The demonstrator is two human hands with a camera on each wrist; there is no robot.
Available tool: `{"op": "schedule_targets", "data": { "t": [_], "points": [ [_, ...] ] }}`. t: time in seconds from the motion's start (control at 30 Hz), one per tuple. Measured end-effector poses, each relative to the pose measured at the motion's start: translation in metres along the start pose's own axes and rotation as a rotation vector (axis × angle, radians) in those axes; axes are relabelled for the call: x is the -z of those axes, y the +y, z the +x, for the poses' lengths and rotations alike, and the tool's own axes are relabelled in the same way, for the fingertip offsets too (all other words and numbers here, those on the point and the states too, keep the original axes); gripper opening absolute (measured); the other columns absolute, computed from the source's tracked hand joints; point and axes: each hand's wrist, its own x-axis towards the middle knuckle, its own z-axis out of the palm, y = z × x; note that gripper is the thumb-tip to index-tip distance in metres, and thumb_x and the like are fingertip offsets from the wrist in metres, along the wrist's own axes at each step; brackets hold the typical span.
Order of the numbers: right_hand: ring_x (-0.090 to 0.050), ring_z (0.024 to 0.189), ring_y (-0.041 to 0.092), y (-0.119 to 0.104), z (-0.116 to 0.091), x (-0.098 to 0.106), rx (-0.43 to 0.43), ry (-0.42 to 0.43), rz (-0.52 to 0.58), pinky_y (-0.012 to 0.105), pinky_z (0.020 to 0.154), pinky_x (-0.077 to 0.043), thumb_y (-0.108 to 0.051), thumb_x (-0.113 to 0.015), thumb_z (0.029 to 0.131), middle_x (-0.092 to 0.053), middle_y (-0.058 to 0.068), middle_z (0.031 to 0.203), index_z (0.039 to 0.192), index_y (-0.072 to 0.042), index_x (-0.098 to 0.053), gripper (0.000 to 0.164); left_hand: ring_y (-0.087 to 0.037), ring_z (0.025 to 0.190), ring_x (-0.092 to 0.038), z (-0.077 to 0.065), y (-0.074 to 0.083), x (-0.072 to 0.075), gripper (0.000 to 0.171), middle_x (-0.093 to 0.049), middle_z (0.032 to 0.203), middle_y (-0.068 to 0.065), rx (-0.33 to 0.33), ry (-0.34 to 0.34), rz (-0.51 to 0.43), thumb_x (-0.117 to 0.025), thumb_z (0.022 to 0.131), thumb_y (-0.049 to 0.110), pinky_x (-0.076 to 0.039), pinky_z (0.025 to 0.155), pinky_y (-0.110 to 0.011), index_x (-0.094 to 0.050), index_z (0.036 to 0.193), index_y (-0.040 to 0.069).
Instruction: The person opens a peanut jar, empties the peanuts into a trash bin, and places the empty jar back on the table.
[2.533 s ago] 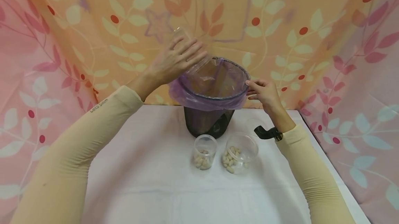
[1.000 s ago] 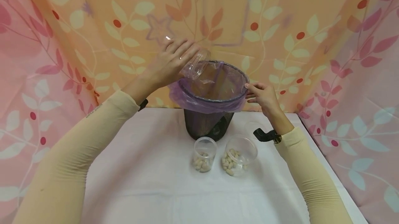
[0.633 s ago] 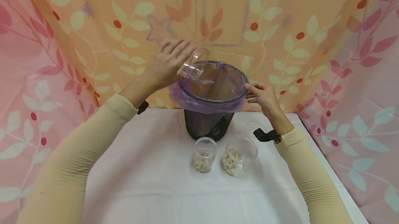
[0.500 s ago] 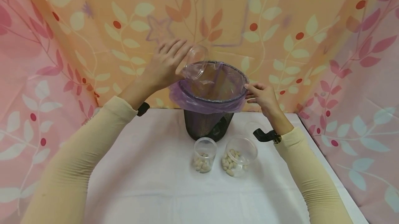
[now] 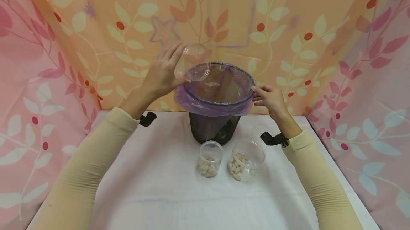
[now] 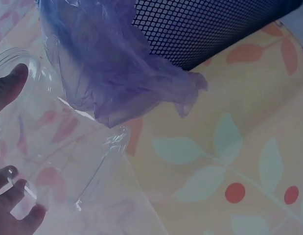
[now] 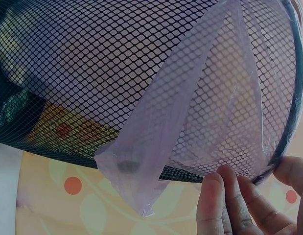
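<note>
My left hand [image 5: 161, 70] grips a clear plastic tub [image 5: 197, 63], fingers spread along one side and thumb along the other. The tub lies on its side at the left rim of a black mesh bin [image 5: 209, 127], its mouth turned toward the bin, and nothing shows inside it. In the left wrist view the tub [image 6: 63, 142] is beside the crumpled purple edge of the liner. That purple bag liner [image 5: 211, 108] is folded over the bin's rim. At the right rim my right hand [image 5: 270, 98] pinches the rim and liner between thumb and fingers.
In front of the bin stand a clear cup [image 5: 210, 155] and a wider clear tub [image 5: 251, 157], both with pale oblong pieces at the bottom. A faint clear disc [image 5: 261, 129] lies behind the wider tub. White cloth [image 5: 160, 183] covers the table; patterned curtains [image 5: 128, 9] enclose three sides.
My left hand has turned the tub back from a steep, bottom-up tilt to lying on its side and shifted slightly left. The right hand stays on the rim.
</note>
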Motion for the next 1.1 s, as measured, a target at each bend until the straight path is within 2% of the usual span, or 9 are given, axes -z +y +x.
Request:
{"op": "schedule_targets", "data": {
  "t": [0.2,0.33,0.57,0.7,0.83,1.0,1.1],
  "points": [
    [-0.068,0.064,0.009,0.0,-0.001,0.001,0.002,-0.006,-0.001,0.021,0.059,-0.057,-0.024,-0.068,0.092,-0.068,-0.008,0.067,0.085,-0.016,-0.068,0.011,-0.037,0.14,-0.036,-0.006,-0.002,-0.001,0.104,-0.041,0.15,-0.019,0.089,0.03,-0.089,-0.09,0.068,0.026,-0.03,0.116,-0.051,-0.031,0.151,0.011],
    [-0.068,0.064,0.008,0.0,-0.001,0.001,0.0,-0.005,0.005,0.021,0.059,-0.057,-0.024,-0.068,0.092,-0.068,-0.008,0.067,0.084,-0.017,-0.069,0.01,-0.037,0.137,-0.04,-0.012,-0.004,-0.001,0.106,-0.043,0.15,-0.016,0.154,0.069,-0.149,-0.091,0.066,0.023,-0.031,0.115,-0.049,-0.03,0.151,0.013],
    [-0.068,0.064,0.008,0.002,0.0,0.002,0.002,0.002,-0.029,0.021,0.06,-0.057,-0.026,-0.068,0.092,-0.068,-0.009,0.068,0.085,-0.018,-0.067,0.01,-0.036,0.134,-0.042,-0.027,-0.006,-0.001,0.104,-0.045,0.146,-0.019,0.262,0.125,-0.264,-0.09,0.065,0.021,-0.037,0.108,-0.053,-0.033,0.151,0.011],
    [-0.068,0.065,0.008,0.001,-0.001,0.001,-0.002,-0.002,-0.037,0.021,0.061,-0.057,-0.026,-0.068,0.092,-0.068,-0.009,0.069,0.086,-0.018,-0.067,0.01,-0.033,0.133,-0.042,-0.037,-0.007,0.0,0.105,-0.044,0.147,-0.017,0.338,0.141,-0.345,-0.091,0.065,0.023,-0.04,0.104,-0.054,-0.032,0.152,0.016],
    [-0.068,0.066,0.008,-0.001,-0.003,0.0,-0.004,-0.006,-0.05,0.021,0.062,-0.057,-0.027,-0.067,0.093,-0.067,-0.01,0.069,0.089,-0.015,-0.066,0.012,-0.029,0.133,-0.042,-0.047,-0.009,0.0,0.103,-0.046,0.146,-0.01,0.384,0.168,-0.428,-0.092,0.064,0.022,-0.039,0.106,-0.054,-0.035,0.151,0.021],
    [-0.068,0.067,0.008,-0.002,-0.004,0.0,-0.01,-0.005,-0.061,0.021,0.063,-0.057,-0.028,-0.067,0.093,-0.067,-0.011,0.069,0.094,-0.011,-0.064,0.017,-0.028,0.119,-0.051,-0.062,-0.008,0.001,0.102,-0.048,0.142,-0.006,0.426,0.172,-0.485,-0.092,0.064,0.02,-0.046,0.091,-0.049,-0.036,0.149,0.03],
    [-0.068,0.066,0.008,-0.001,-0.002,0.0,-0.009,0.001,-0.049,0.021,0.062,-0.057,-0.027,-0.067,0.092,-0.067,-0.01,0.068,0.091,-0.013,-0.065,0.014,-0.025,0.122,-0.051,-0.071,-0.007,0.002,0.101,-0.049,0.143,-0.003,0.434,0.18,-0.52,-0.092,0.065,0.017,-0.045,0.094,-0.049,-0.037,0.148,0.032]
  ]
}}
